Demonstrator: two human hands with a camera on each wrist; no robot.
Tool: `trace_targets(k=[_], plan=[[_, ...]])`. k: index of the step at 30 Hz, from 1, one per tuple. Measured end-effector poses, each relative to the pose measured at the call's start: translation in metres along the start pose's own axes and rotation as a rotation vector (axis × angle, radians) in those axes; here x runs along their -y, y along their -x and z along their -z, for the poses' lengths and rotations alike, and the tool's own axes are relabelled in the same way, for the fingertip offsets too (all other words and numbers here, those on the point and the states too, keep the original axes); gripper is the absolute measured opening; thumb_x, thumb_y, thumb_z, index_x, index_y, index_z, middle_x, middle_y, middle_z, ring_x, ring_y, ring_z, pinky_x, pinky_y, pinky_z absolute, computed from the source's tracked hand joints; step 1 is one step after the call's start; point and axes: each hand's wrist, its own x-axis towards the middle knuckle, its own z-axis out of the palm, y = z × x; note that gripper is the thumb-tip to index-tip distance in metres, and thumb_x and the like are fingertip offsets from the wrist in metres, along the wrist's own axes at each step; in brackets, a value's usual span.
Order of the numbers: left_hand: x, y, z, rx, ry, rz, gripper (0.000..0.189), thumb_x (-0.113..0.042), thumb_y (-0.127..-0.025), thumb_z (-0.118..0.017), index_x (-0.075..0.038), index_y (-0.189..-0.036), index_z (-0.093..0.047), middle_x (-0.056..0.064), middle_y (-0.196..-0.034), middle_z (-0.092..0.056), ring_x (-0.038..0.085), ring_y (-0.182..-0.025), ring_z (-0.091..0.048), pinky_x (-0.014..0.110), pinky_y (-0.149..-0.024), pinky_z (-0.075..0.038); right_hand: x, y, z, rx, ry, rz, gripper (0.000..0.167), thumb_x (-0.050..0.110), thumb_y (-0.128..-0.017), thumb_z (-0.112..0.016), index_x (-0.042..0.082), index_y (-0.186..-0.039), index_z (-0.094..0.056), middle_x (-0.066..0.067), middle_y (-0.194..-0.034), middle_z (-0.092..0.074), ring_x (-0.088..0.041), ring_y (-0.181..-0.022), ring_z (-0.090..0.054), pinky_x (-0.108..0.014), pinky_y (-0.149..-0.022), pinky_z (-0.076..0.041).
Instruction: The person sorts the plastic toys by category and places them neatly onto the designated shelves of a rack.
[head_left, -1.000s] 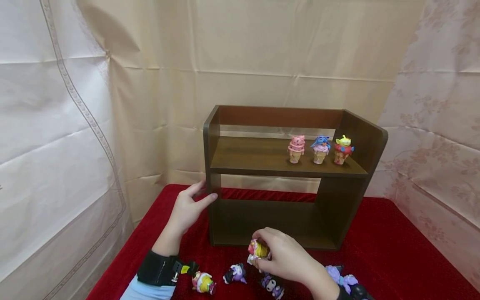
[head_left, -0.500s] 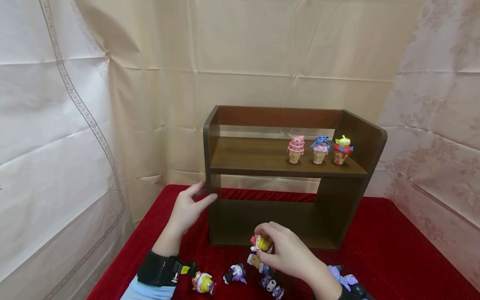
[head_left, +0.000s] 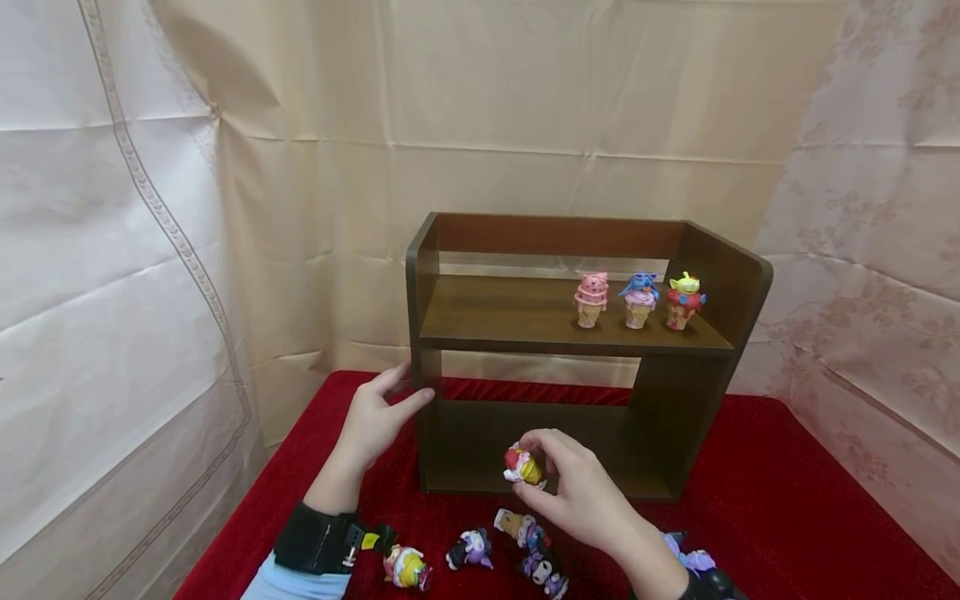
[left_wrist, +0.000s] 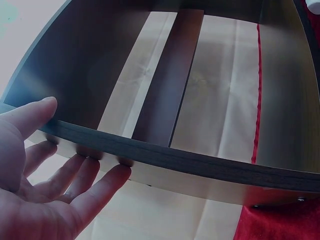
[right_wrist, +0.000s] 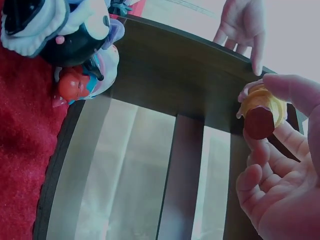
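Note:
A small toy figurine, yellow with a red and white top, is pinched between the thumb and fingers of my right hand. It is held in front of the lower opening of the dark brown wooden shelf. In the right wrist view the figurine shows its dark red base toward the camera. My left hand holds the shelf's left side panel, thumb at the front edge. The left wrist view shows its fingertips against the panel's outer face.
On the upper board stand a pink, a blue-topped and a red-and-green cone figurine. Lying on the red cloth are a yellow figurine, a purple-white one, a brown-and-white one and a black-purple one.
My right hand has lifted the yellow figurine up and slightly right, away from the others on the cloth, uncovering the brown-and-white one. My left hand has stayed at the panel.

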Motion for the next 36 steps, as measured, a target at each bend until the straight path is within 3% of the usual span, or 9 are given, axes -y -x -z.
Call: trace_targets(k=[6,13,25,29,36], plan=[[0.000,0.000,0.000,0.002,0.000,-0.005,0.062,-0.027,-0.094,-0.075,-0.016,-0.151,-0.053,0.006,-0.146,-0.057,0.030,-0.127,-0.057,0.047,-0.094,-0.055,0.001,0.000,0.003,-0.085,0.018,0.022,0.046,0.017,-0.080,-0.089,0.022,-0.119,-0.063,0.015,-0.108,-0.062,-0.007,-0.078,-0.053,-0.024,-0.065,-0.052],[0.000,0.000,0.000,0.001,0.001,-0.009,0.062,-0.027,-0.094,-0.075,-0.016,-0.150,-0.053,0.006,-0.146,-0.058,0.030,-0.126,-0.058,0.047,-0.094,-0.055,0.003,-0.001,0.008,-0.194,0.029,0.055,0.050,0.013,-0.077,-0.090,0.018,-0.118,-0.062,0.012,-0.102,-0.058,-0.006,-0.074,-0.050,-0.019,-0.056,-0.048],[0.001,0.002,0.000,-0.008,0.001,0.002,0.062,-0.027,-0.094,-0.076,-0.016,-0.150,-0.053,0.006,-0.146,-0.058,0.030,-0.126,-0.058,0.047,-0.094,-0.055,0.007,-0.001,0.019,-0.257,0.014,0.070,0.052,0.007,-0.075,-0.091,0.014,-0.118,-0.063,0.011,-0.100,-0.060,-0.010,-0.073,-0.055,-0.023,-0.056,-0.052],[0.002,0.001,0.000,-0.004,0.007,0.001,0.062,-0.027,-0.094,-0.076,-0.016,-0.150,-0.053,0.006,-0.146,-0.057,0.030,-0.126,-0.058,0.047,-0.094,-0.055,0.006,-0.001,0.022,-0.306,0.018,0.110,0.056,0.005,-0.073,-0.091,0.013,-0.120,-0.063,0.010,-0.099,-0.061,-0.010,-0.071,-0.055,-0.021,-0.058,-0.050],[0.002,0.000,0.000,-0.003,0.003,-0.004,0.062,-0.027,-0.094,-0.076,-0.015,-0.150,-0.053,0.006,-0.145,-0.058,0.031,-0.126,-0.058,0.047,-0.093,-0.056,0.006,0.000,0.030,-0.346,0.014,0.112,0.056,0.008,-0.075,-0.090,0.014,-0.124,-0.065,0.007,-0.097,-0.061,-0.009,-0.073,-0.055,-0.018,-0.061,-0.049]])
